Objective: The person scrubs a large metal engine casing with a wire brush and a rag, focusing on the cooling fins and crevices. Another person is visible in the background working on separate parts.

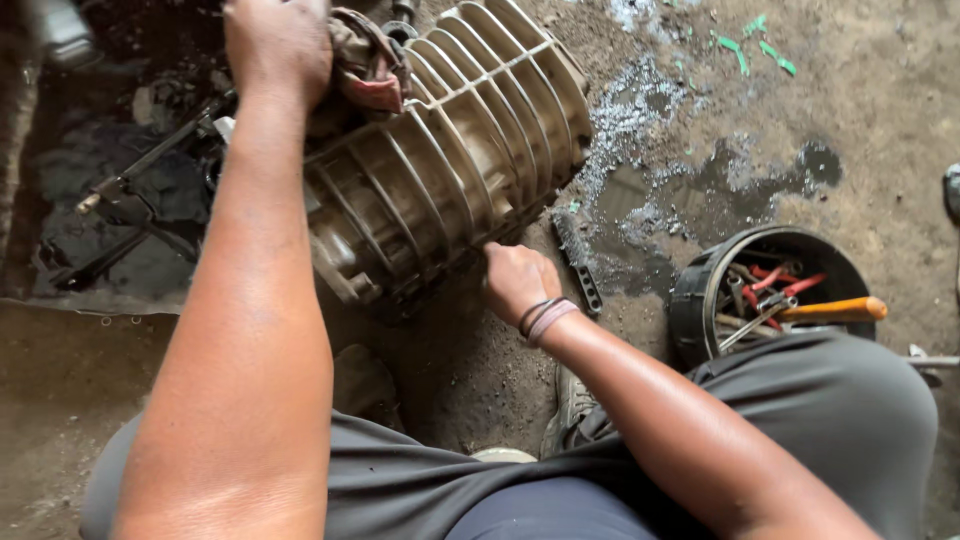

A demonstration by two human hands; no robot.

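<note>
Ribbed metal casing (450, 160), dirty tan, lies tilted on dirt ground (880, 90), filling the frame from centre toward 12 o'clock. Left hand (278, 45) at 11 o'clock rests on the casing's upper left end, fingers curled over a reddish rag (370, 70) bunched there; how tightly it holds the rag cannot be told. Right hand (515, 280) just below centre, closed into a loose fist against the casing's lower edge; whatever it grips, if anything, is hidden. Bands on that wrist.

Dark metal bar (577, 262) lies on the ground just right of the right hand. Wet oily patch (700, 190) at 2 o'clock. Black round tub (700, 300) at 3 o'clock holds pliers and an orange-handled tool (835, 311). Black greasy parts (130, 190) at 9 o'clock.
</note>
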